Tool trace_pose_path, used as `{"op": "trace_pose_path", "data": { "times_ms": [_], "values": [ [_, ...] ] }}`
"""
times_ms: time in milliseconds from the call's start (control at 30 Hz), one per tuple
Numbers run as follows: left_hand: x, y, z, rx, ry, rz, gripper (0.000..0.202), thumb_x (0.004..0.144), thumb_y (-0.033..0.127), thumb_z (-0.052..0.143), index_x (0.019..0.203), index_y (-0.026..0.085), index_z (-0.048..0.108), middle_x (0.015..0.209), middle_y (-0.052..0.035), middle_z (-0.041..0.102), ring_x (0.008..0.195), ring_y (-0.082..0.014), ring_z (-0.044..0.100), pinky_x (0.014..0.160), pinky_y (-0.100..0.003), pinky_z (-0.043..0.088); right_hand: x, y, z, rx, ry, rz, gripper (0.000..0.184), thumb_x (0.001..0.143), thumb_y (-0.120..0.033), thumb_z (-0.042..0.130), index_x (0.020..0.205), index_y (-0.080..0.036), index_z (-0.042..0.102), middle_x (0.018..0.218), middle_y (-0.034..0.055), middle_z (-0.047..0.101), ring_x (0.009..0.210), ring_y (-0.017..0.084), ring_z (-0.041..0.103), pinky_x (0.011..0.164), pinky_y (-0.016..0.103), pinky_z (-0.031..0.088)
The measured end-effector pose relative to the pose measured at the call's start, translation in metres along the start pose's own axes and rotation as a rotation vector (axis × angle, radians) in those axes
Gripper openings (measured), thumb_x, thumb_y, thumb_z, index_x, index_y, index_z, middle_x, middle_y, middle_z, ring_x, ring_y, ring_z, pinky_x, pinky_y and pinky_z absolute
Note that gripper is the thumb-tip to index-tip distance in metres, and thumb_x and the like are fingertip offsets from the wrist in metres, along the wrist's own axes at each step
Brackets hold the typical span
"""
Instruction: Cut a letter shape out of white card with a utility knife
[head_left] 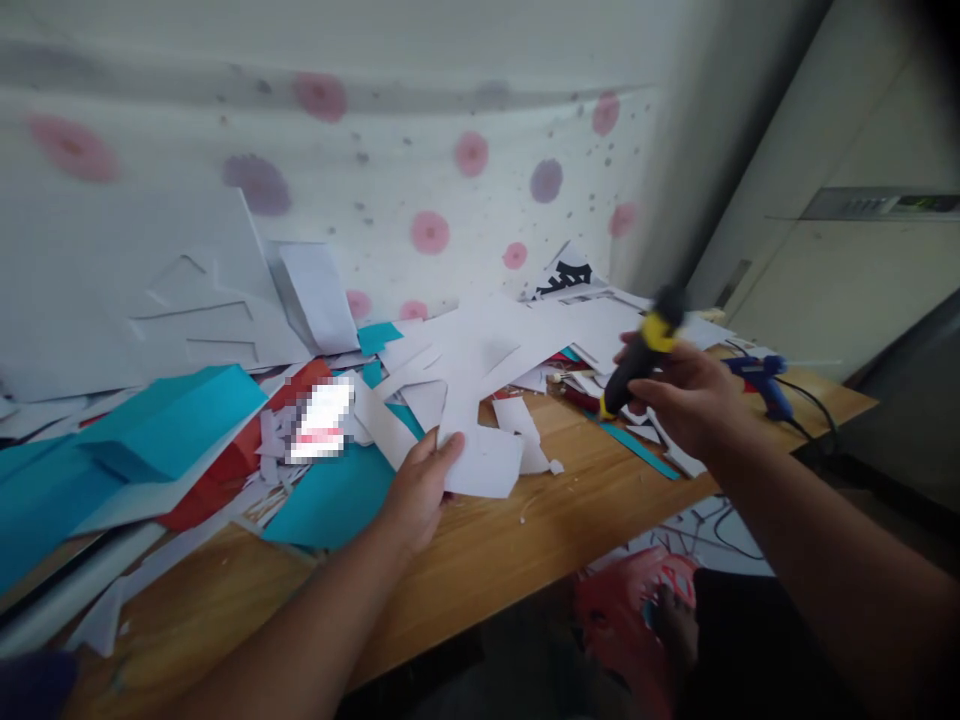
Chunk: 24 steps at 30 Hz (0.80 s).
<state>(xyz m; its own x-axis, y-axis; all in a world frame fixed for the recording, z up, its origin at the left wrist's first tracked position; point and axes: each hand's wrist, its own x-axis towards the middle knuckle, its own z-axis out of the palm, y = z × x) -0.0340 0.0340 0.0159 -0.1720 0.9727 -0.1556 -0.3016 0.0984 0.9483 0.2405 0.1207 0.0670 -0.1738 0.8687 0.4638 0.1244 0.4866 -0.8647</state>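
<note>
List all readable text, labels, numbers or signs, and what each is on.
None legible.
Bold black marks on the white sheet at the back: unreadable.
Control panel at far right: too small and blurred.
Bright patch left of centre: pixelated.
Black-and-yellow tool in the right hand: blurred, no lettering discernible.

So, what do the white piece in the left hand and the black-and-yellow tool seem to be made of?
White piece: likely matte paper or thin card, being flat with cut edges. Black-and-yellow tool: probably plastic, from its two-colour body; blur leaves the finish unclear.
</note>
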Motion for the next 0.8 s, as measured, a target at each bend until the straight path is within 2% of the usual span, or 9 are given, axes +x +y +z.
{"op": "trace_pose_path", "data": {
  "times_ms": [33,100,167,233,333,400,533,667,800],
  "values": [
    [-0.001,-0.001,0.001,-0.019,-0.029,-0.004,0.042,0.067,0.044,0.075,0.098,0.018,0.063,0.065,0.0018,0.062,0.052,-0.0095,0.053,0.042,-0.018,0.034,-0.006,-0.005,-0.001,0.125,0.033,-0.024,0.039,0.067,-0.029,0.073,0.104,-0.026,0.061,0.086,0.0005,0.064,0.059,0.014,0.061,0.049,0.027,0.050],
    [-0.003,-0.003,0.004,-0.052,-0.080,-0.003,0.042,0.067,0.037,0.077,0.102,0.018,0.063,0.078,-0.0012,0.068,0.063,-0.0119,0.059,0.052,-0.020,0.044,-0.018,-0.010,-0.001,0.216,0.076,-0.068,0.034,0.061,-0.024,0.079,0.089,-0.025,0.061,0.084,-0.0015,0.062,0.057,0.013,0.062,0.050,0.027,0.053],
    [-0.004,-0.005,0.007,-0.062,-0.090,-0.017,0.044,0.064,0.031,0.079,0.103,0.017,0.063,0.092,-0.0051,0.070,0.079,-0.0167,0.063,0.068,-0.026,0.050,-0.030,-0.010,0.000,0.151,0.109,-0.111,0.032,0.056,-0.020,0.083,0.076,-0.022,0.058,0.082,-0.0023,0.061,0.053,0.011,0.060,0.045,0.025,0.052],
    [-0.004,-0.009,0.009,-0.027,-0.080,-0.033,0.042,0.062,0.031,0.080,0.098,0.015,0.065,0.093,-0.0066,0.070,0.086,-0.0199,0.064,0.076,-0.029,0.050,-0.039,-0.009,0.001,0.030,0.120,-0.104,0.029,0.059,-0.021,0.083,0.073,-0.021,0.058,0.072,-0.0037,0.060,0.045,0.009,0.056,0.038,0.022,0.047],
    [-0.004,-0.016,0.011,0.066,-0.074,-0.057,0.037,0.065,0.037,0.078,0.092,0.016,0.065,0.084,-0.0039,0.069,0.078,-0.0178,0.062,0.067,-0.027,0.048,-0.048,-0.010,0.005,-0.041,0.120,-0.038,0.022,0.073,-0.026,0.074,0.091,-0.021,0.062,0.066,-0.0036,0.061,0.042,0.009,0.053,0.038,0.022,0.047],
    [-0.003,-0.021,0.012,0.151,-0.077,-0.060,0.034,0.066,0.039,0.075,0.087,0.016,0.064,0.074,-0.0015,0.066,0.066,-0.0144,0.059,0.058,-0.024,0.045,-0.054,-0.014,0.012,-0.036,0.120,-0.026,0.023,0.078,-0.027,0.068,0.100,-0.022,0.063,0.079,0.0006,0.066,0.046,0.010,0.057,0.043,0.025,0.051],
    [0.002,-0.030,0.012,0.362,-0.072,-0.071,0.026,0.066,0.036,0.072,0.077,0.014,0.064,0.062,-0.0028,0.065,0.058,-0.0155,0.058,0.056,-0.025,0.043,-0.069,-0.021,0.039,0.010,0.156,-0.061,0.021,0.079,-0.024,0.067,0.098,-0.024,0.061,0.105,0.0061,0.067,0.061,0.013,0.065,0.056,0.030,0.057],
    [0.007,-0.035,0.007,0.560,-0.057,-0.028,0.028,0.067,0.042,0.070,0.071,0.014,0.066,0.066,-0.0085,0.069,0.059,-0.0199,0.061,0.055,-0.028,0.042,-0.082,-0.021,0.059,0.066,0.241,-0.102,0.022,0.078,-0.022,0.068,0.096,-0.028,0.058,0.103,0.0047,0.065,0.068,0.016,0.067,0.063,0.034,0.059],
    [0.007,-0.037,0.001,0.631,-0.094,0.016,0.033,0.068,0.048,0.070,0.072,0.016,0.068,0.067,-0.0095,0.070,0.061,-0.0224,0.062,0.054,-0.029,0.041,-0.088,-0.016,0.067,0.012,0.214,-0.106,0.023,0.081,-0.021,0.062,0.103,-0.027,0.059,0.103,0.0047,0.063,0.065,0.016,0.066,0.069,0.039,0.058]
  ]
}}
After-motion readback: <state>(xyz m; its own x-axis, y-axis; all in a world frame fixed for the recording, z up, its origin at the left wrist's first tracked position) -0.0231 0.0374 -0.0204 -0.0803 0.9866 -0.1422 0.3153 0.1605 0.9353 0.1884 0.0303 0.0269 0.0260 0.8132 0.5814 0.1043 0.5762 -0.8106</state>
